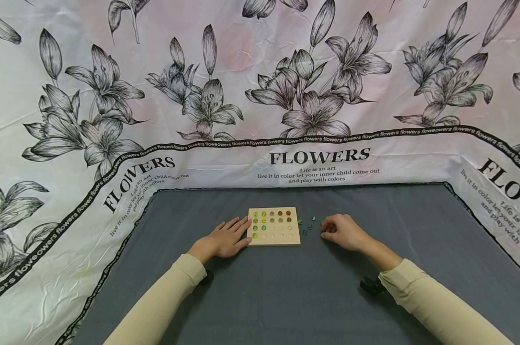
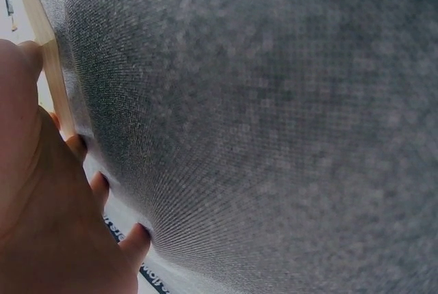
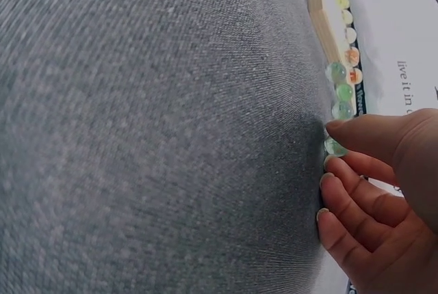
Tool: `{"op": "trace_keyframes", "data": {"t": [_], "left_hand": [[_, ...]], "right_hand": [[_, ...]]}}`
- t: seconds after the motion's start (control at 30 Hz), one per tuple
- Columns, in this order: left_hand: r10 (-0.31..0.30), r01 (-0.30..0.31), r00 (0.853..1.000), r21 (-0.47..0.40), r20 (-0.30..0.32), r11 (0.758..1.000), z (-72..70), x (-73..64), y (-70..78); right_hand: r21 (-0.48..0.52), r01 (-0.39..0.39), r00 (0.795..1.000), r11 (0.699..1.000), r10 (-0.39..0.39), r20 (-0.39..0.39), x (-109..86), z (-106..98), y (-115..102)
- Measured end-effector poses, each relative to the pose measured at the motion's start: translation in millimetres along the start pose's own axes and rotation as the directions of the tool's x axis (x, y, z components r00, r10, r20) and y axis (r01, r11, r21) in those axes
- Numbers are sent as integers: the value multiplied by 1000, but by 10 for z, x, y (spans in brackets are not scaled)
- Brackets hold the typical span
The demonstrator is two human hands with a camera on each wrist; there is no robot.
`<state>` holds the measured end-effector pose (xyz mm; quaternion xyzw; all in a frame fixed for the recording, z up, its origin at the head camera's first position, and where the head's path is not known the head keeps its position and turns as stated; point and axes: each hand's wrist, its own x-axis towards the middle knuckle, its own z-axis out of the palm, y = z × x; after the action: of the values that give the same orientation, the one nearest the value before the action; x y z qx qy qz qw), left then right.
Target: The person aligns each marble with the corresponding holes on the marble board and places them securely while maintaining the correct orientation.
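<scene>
A pale wooden board (image 1: 281, 238) with rows of round hollows lies flat on the grey cloth. Glass marbles in yellow, green, clear and reddish-brown sit in its back rows and left columns. My left hand (image 1: 226, 239) is spread at the board's left edge, thumb and a fingertip touching it; the left wrist view shows the thumb against the wood. To the right, my right hand (image 1: 344, 232) has its thumb and index finger around a green marble (image 3: 334, 147), the other fingers loosely bent. Several loose green marbles (image 1: 309, 227) lie between that hand and the board.
Grey cloth (image 1: 268, 297) covers the table. Behind and at both sides hangs a white flower-printed curtain (image 1: 225, 167) with lettering. A dark wrist device (image 1: 372, 286) sits under the right sleeve.
</scene>
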<state>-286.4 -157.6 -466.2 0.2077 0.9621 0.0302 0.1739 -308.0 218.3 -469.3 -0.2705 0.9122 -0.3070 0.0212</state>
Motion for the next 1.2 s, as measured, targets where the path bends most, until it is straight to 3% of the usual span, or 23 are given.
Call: {"op": "trace_keyframes", "data": {"t": [0.67,1.2], "left_hand": [[33,-33,999,0,-14,999,-60,-3,36],[3,-3,1000,7,-10,1000,61,97,-77]], "right_hand": [[19,26,1000,999,-26,-6,4,-33,-143],[30,76,997,997,-75,-14,67,-5,-288]]}}
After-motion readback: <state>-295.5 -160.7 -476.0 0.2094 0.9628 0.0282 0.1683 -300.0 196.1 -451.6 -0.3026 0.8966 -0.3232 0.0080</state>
